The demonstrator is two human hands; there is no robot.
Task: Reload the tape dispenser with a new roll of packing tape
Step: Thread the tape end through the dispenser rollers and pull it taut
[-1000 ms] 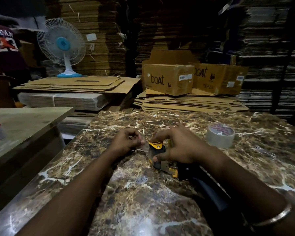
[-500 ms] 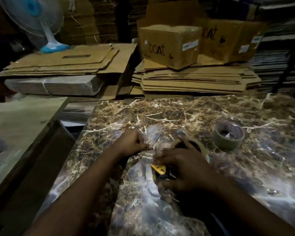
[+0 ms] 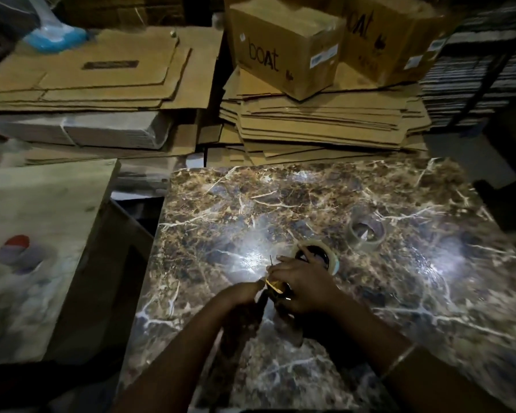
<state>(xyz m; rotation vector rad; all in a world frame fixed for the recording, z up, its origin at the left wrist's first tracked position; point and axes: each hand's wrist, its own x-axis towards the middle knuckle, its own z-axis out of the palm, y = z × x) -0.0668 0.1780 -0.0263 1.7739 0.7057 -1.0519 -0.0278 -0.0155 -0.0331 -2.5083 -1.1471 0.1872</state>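
- Nearest, two bare forearms reach in from 6 o'clock over the marble-patterned desk (image 3: 370,204); a thin bangle (image 3: 399,357) circles the right wrist.
- The left hand (image 3: 240,293) sits at the 9 o'clock side of the tool, its fingers (image 3: 258,284) drawn together and tipped toward the yellow part; whether they pinch anything cannot be told in the dim light.
- The right hand (image 3: 303,283) lies over the tape dispenser (image 3: 276,286), fingers curled down around it, hiding most of its body; only a yellow piece and dark frame show between the two hands.
- Just beyond the right hand, at its 12 o'clock, a roll of packing tape (image 3: 318,257) sits at the dispenser's head, touching the fingertips; whether it is seated on the hub is unclear.
- Farther out, at 1 o'clock from the hands and apart from them, a second tape roll (image 3: 367,234) lies flat on the desk.
- At 9 o'clock, a lower pale surface (image 3: 48,210) carries a blurred red-and-grey object (image 3: 18,253).
- Beyond the desk edge, at 12 o'clock, flattened cardboard (image 3: 325,120) is stacked, with a "boAt" box (image 3: 283,46) on top.
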